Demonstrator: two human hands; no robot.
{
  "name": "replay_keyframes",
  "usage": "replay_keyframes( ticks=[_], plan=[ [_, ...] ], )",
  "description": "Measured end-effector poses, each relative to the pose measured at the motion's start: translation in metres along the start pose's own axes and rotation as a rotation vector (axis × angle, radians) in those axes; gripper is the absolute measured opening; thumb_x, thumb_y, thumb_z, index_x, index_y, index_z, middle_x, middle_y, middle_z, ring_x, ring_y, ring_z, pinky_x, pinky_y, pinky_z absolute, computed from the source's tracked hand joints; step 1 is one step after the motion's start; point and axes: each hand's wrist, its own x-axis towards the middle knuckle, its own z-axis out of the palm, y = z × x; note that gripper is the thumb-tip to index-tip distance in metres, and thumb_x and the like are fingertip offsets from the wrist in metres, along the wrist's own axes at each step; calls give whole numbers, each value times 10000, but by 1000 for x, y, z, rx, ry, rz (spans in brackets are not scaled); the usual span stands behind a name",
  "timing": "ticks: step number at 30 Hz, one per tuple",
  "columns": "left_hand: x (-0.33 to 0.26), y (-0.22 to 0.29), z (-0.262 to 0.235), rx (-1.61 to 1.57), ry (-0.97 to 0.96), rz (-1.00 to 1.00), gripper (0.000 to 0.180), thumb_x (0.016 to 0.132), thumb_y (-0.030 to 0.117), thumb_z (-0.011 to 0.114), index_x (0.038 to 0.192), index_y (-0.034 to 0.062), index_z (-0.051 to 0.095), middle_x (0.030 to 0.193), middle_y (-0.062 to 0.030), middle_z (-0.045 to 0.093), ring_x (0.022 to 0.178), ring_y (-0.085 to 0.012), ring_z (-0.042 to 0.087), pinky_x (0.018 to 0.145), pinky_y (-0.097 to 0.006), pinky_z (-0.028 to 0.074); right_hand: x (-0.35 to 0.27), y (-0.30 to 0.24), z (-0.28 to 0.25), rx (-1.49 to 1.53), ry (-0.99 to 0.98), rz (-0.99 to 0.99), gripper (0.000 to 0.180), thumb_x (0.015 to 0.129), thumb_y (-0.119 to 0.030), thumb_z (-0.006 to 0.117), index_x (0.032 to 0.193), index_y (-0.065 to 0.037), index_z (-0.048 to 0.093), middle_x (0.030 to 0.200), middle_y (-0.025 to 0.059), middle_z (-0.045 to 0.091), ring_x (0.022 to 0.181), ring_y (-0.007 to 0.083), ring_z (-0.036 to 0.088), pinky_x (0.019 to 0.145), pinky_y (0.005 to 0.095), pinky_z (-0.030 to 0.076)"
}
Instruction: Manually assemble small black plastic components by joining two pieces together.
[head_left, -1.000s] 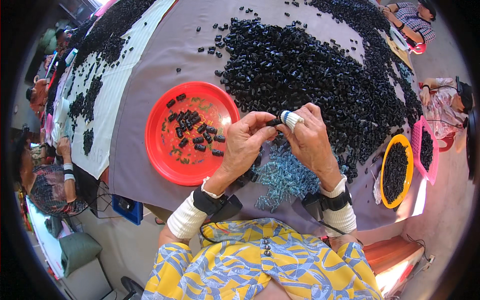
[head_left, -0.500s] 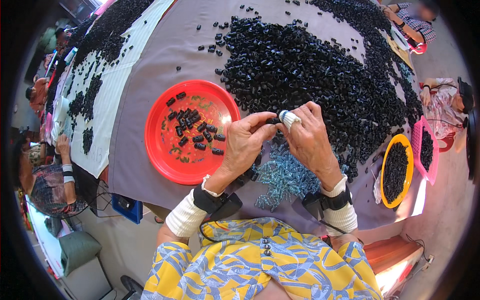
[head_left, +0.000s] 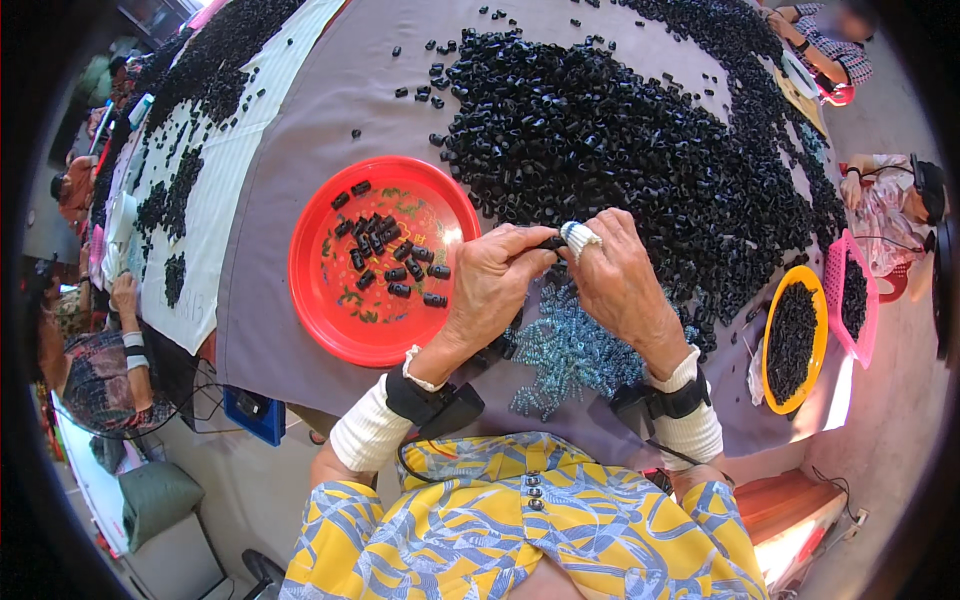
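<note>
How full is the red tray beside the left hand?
Partly filled: black pieces lie scattered in the red tray, with plenty of bare red surface around them.

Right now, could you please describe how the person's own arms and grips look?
White ribbed cuffs cover both wrists, under black straps with dark boxes; a thin dark cable shows at the right. The right grip has a white, dark-striped finger cover; the left grip shows none. Sleeves are yellow, patterned blue-grey.

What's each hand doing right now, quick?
Left hand: closed, pinching a small black plastic piece.
Right hand: closed at the same piece's other end.
</note>
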Motion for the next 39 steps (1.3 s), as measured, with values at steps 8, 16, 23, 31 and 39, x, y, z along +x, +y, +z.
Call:
replay_keyframes(
  ticks=[8, 16, 23, 31, 39],
  plan=[
    [1, 6, -1, 84, -13, 51, 223, 745, 8, 655, 965, -9, 691, 797, -113, 658, 702, -180, 621, 632, -278, 473, -2, 1, -4, 59, -70, -24, 83, 706, 4, 577, 764, 2, 517, 777, 129, 499, 813, 292, 503, 802, 397, 415],
    [1, 4, 0, 181, -38, 81, 233, 763, -21, 658, 993, -30, 688, 796, -58, 669, 700, -93, 600, 631, -221, 475, 0, 7, -6, 66, -128, -28, 86, 693, -15, 590, 752, -15, 528, 770, 127, 522, 802, 288, 518, 812, 396, 407],
    [2, 2, -1, -323, -81, -284, 214, 827, 33, 654, 1031, -29, 677, 866, -63, 687, 732, -98, 625, 689, -225, 508, 4, 9, -14, 84, -138, 80, 124, 816, -127, 611, 761, -19, 587, 770, 115, 566, 801, 272, 536, 844, 408, 392],
    [2, 3, 0, -416, -98, -385, 221, 854, 75, 639, 1049, -28, 654, 911, -67, 679, 786, -112, 636, 728, -251, 524, 3, 4, -5, -51, -82, 10, 222, 776, -248, 658, 771, -32, 607, 770, 105, 572, 817, 264, 545, 926, 467, 352],
    [4, 6, -1, -445, -135, -432, 241, 884, 112, 618, 1087, -18, 636, 962, -54, 660, 847, -103, 629, 758, -257, 524, 3, 7, 2, -46, -46, 54, 280, 764, -299, 671, 791, -27, 608, 760, 98, 573, 796, 259, 555, 935, 479, 345]
  ],
)
